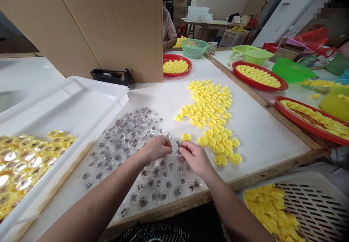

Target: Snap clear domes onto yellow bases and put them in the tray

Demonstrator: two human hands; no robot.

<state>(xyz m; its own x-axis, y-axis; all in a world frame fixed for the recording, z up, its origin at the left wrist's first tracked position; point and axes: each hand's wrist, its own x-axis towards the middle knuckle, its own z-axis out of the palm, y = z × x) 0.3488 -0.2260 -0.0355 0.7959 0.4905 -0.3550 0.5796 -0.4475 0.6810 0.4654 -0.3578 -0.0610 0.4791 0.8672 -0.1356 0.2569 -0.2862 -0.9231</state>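
My left hand (158, 148) is closed over the white tabletop, its thumb and fingertips pinched together; anything between them is hidden. Just to its right, my right hand (195, 157) bends its thumb and fingers inward, and what they pinch is too small to make out. Below and around both hands lie many clear round plastic pieces (142, 201) with small dark printed pictures. A single yellow round piece (186, 137) sits just beyond my right fingertips. Further right spreads a cluster of similar yellow cup-shaped pieces (218, 138).
At left stands a white tray (95, 89) holding yellow pieces with pictures. A cardboard sheet (114, 27) rises behind a black tape dispenser (111, 77). Red plates (259, 75) of yellow pieces stand beyond a wooden strip. A white basket (321, 205) is at lower right. Another person (169, 27) sits opposite.
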